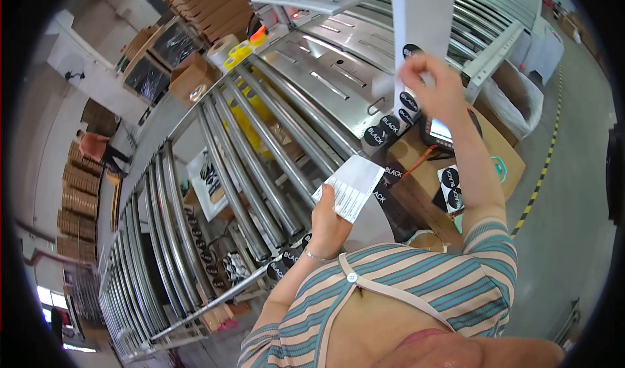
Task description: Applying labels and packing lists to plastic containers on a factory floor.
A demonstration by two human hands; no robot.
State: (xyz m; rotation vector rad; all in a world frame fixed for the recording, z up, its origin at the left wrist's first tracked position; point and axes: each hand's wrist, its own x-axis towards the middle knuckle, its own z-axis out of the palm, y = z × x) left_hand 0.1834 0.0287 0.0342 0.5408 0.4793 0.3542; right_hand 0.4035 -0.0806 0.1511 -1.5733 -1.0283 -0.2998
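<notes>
My left hand (331,223) is closed on a small white printed paper (355,187), with the thumb lying over it, at the edge of the roller conveyor. My right hand (435,86) is raised in front of a white upright post (423,16). Its fingers are curled together beside the post's edge; what they hold, if anything, I cannot make out. Black round stickers (388,124) run along the post and the metal edge below my right hand. Under my right forearm lies a strip of the same stickers (450,184) near a handheld device with a lit screen (440,131).
A roller conveyor (260,146) stretches left, joining a flat metal machine bed (325,62). Yellow tape rolls (237,55) sit at its far edge. A cardboard surface (504,153) is at my right. Flattened cartons (205,6) are stacked behind; another person (97,148) stands far left.
</notes>
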